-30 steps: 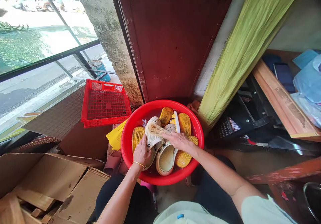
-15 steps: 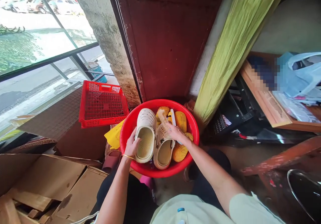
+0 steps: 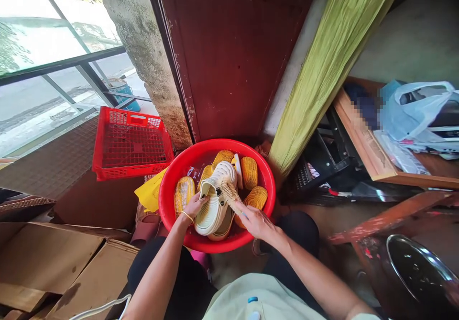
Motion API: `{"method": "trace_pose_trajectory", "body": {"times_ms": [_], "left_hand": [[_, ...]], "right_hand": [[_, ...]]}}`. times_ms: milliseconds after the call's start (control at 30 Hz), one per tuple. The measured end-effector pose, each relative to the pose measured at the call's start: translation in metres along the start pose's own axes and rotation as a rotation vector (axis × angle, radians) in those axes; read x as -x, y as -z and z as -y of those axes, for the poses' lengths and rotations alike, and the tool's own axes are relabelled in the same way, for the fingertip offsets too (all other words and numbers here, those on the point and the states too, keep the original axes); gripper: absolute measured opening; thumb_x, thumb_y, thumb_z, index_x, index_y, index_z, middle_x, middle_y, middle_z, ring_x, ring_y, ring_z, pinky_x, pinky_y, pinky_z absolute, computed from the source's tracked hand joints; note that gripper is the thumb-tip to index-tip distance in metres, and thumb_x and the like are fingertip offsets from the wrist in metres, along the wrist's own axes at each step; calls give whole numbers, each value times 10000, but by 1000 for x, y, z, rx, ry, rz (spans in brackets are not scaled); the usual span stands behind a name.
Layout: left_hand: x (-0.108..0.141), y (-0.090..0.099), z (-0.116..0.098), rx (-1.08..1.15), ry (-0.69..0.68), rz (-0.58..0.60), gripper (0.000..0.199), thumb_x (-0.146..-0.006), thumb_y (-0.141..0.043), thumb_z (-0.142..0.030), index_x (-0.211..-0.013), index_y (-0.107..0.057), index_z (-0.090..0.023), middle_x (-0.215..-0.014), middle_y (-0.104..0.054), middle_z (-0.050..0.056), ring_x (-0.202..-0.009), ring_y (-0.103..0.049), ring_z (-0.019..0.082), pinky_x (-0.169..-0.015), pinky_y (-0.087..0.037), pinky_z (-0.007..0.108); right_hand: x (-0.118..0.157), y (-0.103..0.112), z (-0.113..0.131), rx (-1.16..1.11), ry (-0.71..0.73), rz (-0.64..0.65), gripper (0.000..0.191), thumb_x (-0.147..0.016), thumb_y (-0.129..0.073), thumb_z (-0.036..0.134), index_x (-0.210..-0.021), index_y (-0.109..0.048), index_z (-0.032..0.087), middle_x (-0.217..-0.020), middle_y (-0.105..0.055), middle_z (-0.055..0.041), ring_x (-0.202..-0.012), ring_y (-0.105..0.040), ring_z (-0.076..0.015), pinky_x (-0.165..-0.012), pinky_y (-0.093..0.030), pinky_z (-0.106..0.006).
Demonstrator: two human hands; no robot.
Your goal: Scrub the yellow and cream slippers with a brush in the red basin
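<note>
Left fingers [image 3: 200, 200] clenched on a pale clog [image 3: 211, 212], right fingers [image 3: 243, 210] gripping a brush [image 3: 228, 194] against it, and 1 slip could drop the clog into the red basin [image 3: 215, 143]!

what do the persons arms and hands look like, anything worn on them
Both forearms are bare, with no gloves on either hand. The left hand wears a thin gold bangle at the wrist, and the right hand shows no jewellery. A pale green top shows below them.
</note>
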State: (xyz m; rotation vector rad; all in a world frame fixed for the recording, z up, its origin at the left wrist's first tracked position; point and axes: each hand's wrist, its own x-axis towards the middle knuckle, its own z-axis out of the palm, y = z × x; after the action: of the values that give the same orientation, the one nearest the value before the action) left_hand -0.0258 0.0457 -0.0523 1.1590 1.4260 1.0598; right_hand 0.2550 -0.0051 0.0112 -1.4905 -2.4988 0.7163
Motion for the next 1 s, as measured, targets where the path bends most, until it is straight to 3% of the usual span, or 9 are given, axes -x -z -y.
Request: {"method": "trace_pose_trajectory", "body": {"times_ms": [133, 233, 300, 367, 567, 633, 733, 867, 1000], "left_hand": [[3, -11, -4, 3, -50, 152, 375, -668, -677, -544, -756, -671, -179, -714, -651, 43, -695, -606, 213, -658, -528, 338], [6, -17, -14, -102, -122, 184, 341, -705, -639, -523, -782, -675, -192, -750, -661, 49, -747, -604, 229, -740, -533, 369], [9, -19, -18, -150, -158, 183, 334, -720, -614, -508, -825, -681, -198, -805, -684, 54, -780, -609, 235, -789, -530, 378], [9, -19, -17, -175, -166, 158, 330, -735, -589, -500, -838, -678, -199, -828, -691, 56, -788, -614, 235, -802, -528, 376], [3, -17, -7, -247, -173, 150, 350, -755, -568, -498, -860, -703, -193, -818, -717, 62, -857, -654, 271, -865, -535, 402], [4, -20, -10, -297, -209, 189, 368, -772, -556, -480, -931, -734, -201, -881, -746, 81, -951, -676, 295, -938, -520, 419], [9, -31, -16, -348, -262, 202, 443, -763, -564, -427, -1105, -743, -211, -1063, -762, 103, -1070, -680, 311, -1010, -495, 435], [16, -41, -17, -226, -197, 89, 546, -724, -606, -430, -1192, -719, -174, -1117, -759, 113, -1067, -679, 310, -960, -529, 445], [12, -36, -15, 15, -106, 1, 547, -709, -658, -507, -1098, -728, -129, -1038, -760, 117, -973, -680, 293, -882, -542, 421]], "right_hand": [[-26, 40, -10, 216, -156, 24, 548, -1026, -368, 276, -1574, -383, 295, -1187, -726, -120, -1036, -702, -259, -902, -543, -364], [-66, 75, -12, 276, -213, 16, 557, -1030, -377, 266, -1585, -352, 301, -1233, -715, -116, -1107, -680, -252, -952, -513, -366], [-77, 86, -8, 280, -221, 7, 567, -1027, -374, 241, -1592, -338, 279, -1261, -704, -134, -1124, -676, -257, -962, -504, -374], [-69, 84, -2, 258, -160, 39, 575, -1014, -397, 227, -1584, -357, 294, -1274, -702, -126, -1108, -685, -259, -955, -511, -379], [-2, 65, -3, -29, 114, 89, 535, -984, -466, 255, -1515, -482, 322, -1361, -672, -29, -1143, -681, -210, -986, -511, -307], [-5, 72, -9, 11, 66, 87, 534, -977, -477, 255, -1505, -495, 332, -1356, -674, -30, -1147, -680, -223, -987, -511, -324], [-40, 86, -13, 199, -89, 105, 581, -978, -468, 228, -1546, -428, 341, -1282, -708, -76, -1140, -680, -264, -983, -505, -396], [-78, 86, -7, 265, -228, 94, 616, -993, -440, 225, -1595, -331, 302, -1309, -688, -123, -1174, -661, -279, -997, -485, -407], [-48, 65, -3, 143, -265, 76, 635, -975, -447, 195, -1596, -330, 252, -1295, -697, -124, -1132, -679, -251, -976, -489, -357]]}}
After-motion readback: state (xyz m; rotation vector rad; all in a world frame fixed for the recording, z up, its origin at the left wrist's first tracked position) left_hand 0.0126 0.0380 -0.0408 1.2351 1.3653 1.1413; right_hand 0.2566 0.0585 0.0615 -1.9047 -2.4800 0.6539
